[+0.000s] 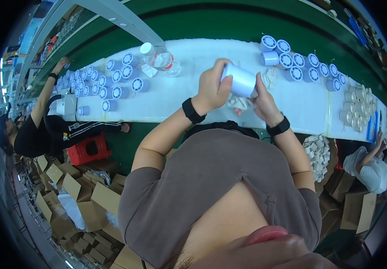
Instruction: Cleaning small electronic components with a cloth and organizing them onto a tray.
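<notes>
A smooth, pale blue-white plastic cylinder (242,80) is tilted above the white-covered table. My left hand (213,86) is closed around its upper left end, thumb along the side. At the lower right end, my right hand (266,106) has its thumb against the cylinder's rim, with its fingers curled beneath. A crumpled-looking white piece (239,102) sits between those fingers and the cylinder's lower end; its exact kind is unclear. Similar cylinders with slotted round ends (286,60) stand in a group at the back right, some trailing thin wires.
More slotted cylinders (116,77) fill the table's left side, near a clear bottle (161,59) with a white cap. Small white cylindrical parts (358,106) are stacked at right. Two people work at either end. Open cardboard boxes (79,193) and a red stool (89,149) stand below left.
</notes>
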### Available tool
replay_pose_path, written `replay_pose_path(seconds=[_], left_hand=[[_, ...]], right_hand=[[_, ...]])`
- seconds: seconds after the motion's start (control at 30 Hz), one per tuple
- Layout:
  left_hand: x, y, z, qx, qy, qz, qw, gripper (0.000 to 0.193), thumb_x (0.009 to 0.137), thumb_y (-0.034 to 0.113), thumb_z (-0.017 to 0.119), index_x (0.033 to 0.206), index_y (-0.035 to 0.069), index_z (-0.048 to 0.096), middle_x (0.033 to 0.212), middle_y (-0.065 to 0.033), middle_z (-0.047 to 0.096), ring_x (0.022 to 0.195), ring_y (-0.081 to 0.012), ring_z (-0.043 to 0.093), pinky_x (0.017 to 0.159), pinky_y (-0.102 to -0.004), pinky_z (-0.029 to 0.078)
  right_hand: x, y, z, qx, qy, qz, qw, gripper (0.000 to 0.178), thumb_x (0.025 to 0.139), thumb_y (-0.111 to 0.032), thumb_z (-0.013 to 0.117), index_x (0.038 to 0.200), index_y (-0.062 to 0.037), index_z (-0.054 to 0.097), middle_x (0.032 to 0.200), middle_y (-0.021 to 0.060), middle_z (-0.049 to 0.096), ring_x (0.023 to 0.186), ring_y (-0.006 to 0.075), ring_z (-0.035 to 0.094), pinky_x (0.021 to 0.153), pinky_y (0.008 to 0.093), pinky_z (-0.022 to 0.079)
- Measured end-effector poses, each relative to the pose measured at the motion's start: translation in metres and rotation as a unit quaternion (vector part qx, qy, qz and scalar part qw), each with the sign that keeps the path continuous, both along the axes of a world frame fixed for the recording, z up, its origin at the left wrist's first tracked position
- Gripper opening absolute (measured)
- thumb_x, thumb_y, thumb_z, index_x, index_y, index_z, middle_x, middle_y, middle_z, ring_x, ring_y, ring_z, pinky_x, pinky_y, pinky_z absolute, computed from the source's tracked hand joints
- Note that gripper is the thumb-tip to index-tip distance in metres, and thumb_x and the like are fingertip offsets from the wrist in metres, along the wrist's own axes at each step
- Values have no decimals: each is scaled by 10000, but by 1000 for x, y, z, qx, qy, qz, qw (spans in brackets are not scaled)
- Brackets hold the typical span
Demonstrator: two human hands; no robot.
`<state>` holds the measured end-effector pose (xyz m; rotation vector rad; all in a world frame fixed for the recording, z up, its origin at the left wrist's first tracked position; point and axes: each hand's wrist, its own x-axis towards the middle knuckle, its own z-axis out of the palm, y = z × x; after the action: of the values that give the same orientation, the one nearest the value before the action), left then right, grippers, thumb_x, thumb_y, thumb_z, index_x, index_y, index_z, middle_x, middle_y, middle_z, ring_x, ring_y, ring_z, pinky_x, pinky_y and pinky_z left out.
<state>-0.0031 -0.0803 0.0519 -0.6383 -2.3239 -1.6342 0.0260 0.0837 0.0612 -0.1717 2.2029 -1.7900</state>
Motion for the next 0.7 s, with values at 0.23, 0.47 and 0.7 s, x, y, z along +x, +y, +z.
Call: replay_pose_path(seconds=[0.23, 0.47, 0.7], left_hand=[[-13, -1, 3, 262, -430, -44, 863, 497, 817, 504, 268, 741, 57, 469, 518, -21, 447, 395, -120, 361, 377, -241, 288], [-12, -5, -5, 237, -644, -256, 681, 500, 822, 516, 248, 699, 77, 454, 465, 24, 364, 363, -46, 259, 344, -179, 197], [9, 11, 3, 157, -190, -123, 961, 545, 813, 538, 254, 859, 41, 473, 587, -35, 465, 441, -87, 393, 410, -211, 306]], right_hand=[[9, 7, 3, -201, 131, -107, 965, 328, 871, -216, 294, 1062, -9, 463, 1054, 148, 498, 880, 236, 528, 821, 366, 381], [4, 3, 33, 348, 511, 49, 784, 248, 787, -41, 406, 1018, 12, 476, 932, 135, 556, 836, 214, 547, 756, 358, 420], [10, 6, 21, 35, 4, 44, 998, 209, 806, -1, 371, 986, 31, 472, 788, 103, 572, 596, 159, 567, 525, 279, 462]])
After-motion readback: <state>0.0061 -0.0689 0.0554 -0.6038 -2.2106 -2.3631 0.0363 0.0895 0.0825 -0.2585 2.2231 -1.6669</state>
